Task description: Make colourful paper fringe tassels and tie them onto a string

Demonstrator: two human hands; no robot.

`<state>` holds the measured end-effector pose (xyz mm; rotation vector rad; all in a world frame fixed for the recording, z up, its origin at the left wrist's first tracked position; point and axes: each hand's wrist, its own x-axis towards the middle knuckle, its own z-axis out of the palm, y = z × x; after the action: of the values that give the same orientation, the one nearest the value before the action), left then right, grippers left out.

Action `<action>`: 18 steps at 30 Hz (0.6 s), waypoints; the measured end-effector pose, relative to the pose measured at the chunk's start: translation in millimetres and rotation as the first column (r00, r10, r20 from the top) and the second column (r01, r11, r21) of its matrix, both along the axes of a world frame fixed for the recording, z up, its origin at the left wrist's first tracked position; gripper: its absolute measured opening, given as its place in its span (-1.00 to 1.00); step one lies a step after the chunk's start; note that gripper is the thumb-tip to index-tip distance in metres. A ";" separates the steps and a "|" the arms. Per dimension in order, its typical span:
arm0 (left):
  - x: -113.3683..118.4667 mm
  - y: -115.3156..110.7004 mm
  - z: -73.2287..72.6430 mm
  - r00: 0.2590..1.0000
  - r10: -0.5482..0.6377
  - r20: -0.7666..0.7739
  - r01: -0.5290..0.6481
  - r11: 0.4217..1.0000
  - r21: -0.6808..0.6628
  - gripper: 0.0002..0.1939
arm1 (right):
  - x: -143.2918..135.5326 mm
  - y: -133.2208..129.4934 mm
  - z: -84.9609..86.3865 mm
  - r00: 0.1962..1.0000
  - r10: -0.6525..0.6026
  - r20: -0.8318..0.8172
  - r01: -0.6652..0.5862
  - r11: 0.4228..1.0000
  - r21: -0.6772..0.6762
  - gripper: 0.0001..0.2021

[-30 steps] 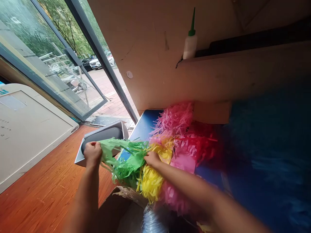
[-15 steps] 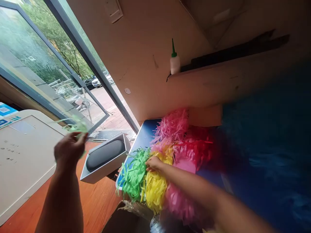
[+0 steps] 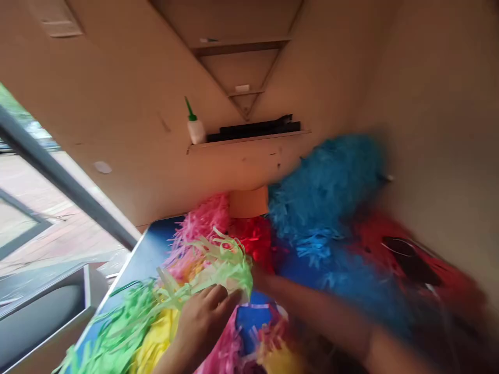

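My left hand is closed on a pale green bunch of fringed paper, its fingers curled at the bunch's lower edge. My right hand reaches in from the right to the bunch's right side; its fingers are hidden and blurred. Beneath and around my hands lie other fringed paper bunches: bright green, yellow, pink and red. They rest on a blue tabletop.
A large blue fringed pile leans at the back right. Beside it a dark phone-like object lies on red material. A green-tipped glue bottle stands on a wall ledge. At left is a box with a dark grey case.
My left hand has brought the pale green paper from the far left over the coloured bunches. My right hand has come to its side. The view has turned right.
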<state>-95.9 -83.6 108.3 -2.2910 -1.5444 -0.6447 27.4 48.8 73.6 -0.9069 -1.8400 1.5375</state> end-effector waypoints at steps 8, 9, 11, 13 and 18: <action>65.2 47.5 -102.1 0.996 -0.083 -0.039 0.081 0.995 -0.057 -0.65 | 199.6 17.7 -20.3 0.829 -0.559 0.028 0.548 0.821 0.163 -0.70; 74.0 49.6 -108.4 0.994 -0.093 -0.051 0.089 0.993 -0.080 -0.66 | 201.5 -0.2 -24.6 0.875 -0.483 0.028 0.464 0.855 0.230 -0.72; 90.8 50.4 -116.5 0.993 -0.102 -0.058 0.093 0.987 -0.131 -0.70 | 192.2 -32.6 -35.7 0.971 -0.221 0.093 0.171 0.909 0.380 -0.76; 101.8 47.0 -119.7 0.993 -0.102 -0.062 0.091 0.983 -0.160 -0.77 | 178.6 -48.1 -49.0 0.978 -0.038 0.206 -0.070 0.868 0.492 -0.72; 100.8 30.2 -120.4 0.993 -0.106 -0.044 0.099 0.986 -0.133 -0.79 | 187.0 -20.2 -71.6 0.755 -0.444 0.482 0.091 0.800 0.593 -0.66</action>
<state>4.8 -53.4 -12.1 -2.4776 -1.4941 -0.5194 214.4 28.6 2.0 -1.4079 -2.2571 0.4776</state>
